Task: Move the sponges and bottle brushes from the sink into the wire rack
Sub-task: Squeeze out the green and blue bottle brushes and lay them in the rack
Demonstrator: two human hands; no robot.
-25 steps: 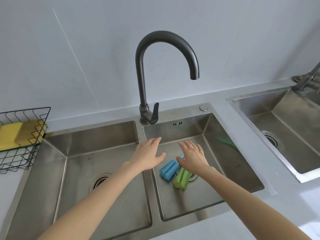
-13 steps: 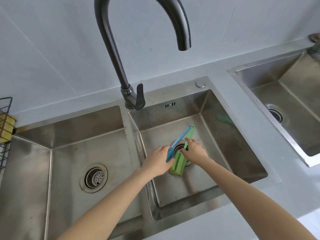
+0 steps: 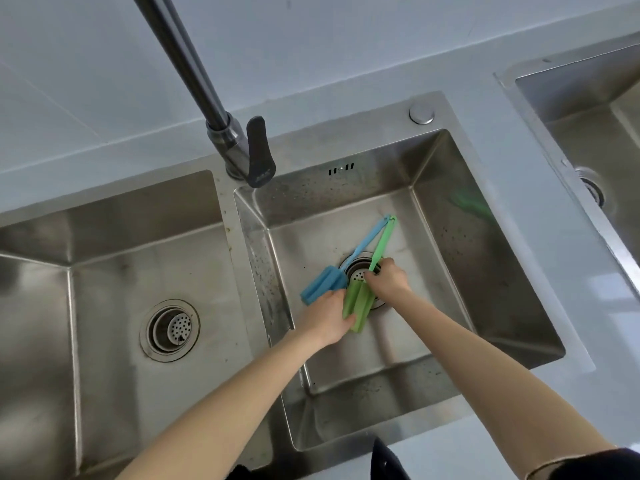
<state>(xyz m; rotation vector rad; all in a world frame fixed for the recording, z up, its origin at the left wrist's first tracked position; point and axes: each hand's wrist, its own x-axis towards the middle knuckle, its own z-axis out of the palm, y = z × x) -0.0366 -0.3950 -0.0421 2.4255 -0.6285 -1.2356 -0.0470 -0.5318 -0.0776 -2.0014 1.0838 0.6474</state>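
Note:
Two bottle brushes lie in the right basin (image 3: pixel 450 258) over its drain (image 3: pixel 358 268), with their handle ends crossing at the back. The blue bottle brush (image 3: pixel 322 284) has its sponge head to the left; the green bottle brush (image 3: pixel 355 304) has its head nearer me. My left hand (image 3: pixel 329 322) is curled at the near end of the blue head, thumb against the green head. My right hand (image 3: pixel 389 280) pinches the green handle just above its head. The wire rack and sponges are out of view.
A dark faucet (image 3: pixel 239 147) rises at the divider behind the basins. The left basin (image 3: pixel 104 271) holds only its drain (image 3: pixel 169 329). Another sink (image 3: pixel 588 133) sits at far right. A green smear (image 3: pixel 471 202) shows on the right basin's wall.
The view has dropped closer to the sink and the rack has left the frame. Both hands went from hovering open to closing on the brushes; the blue head now lies out to the left.

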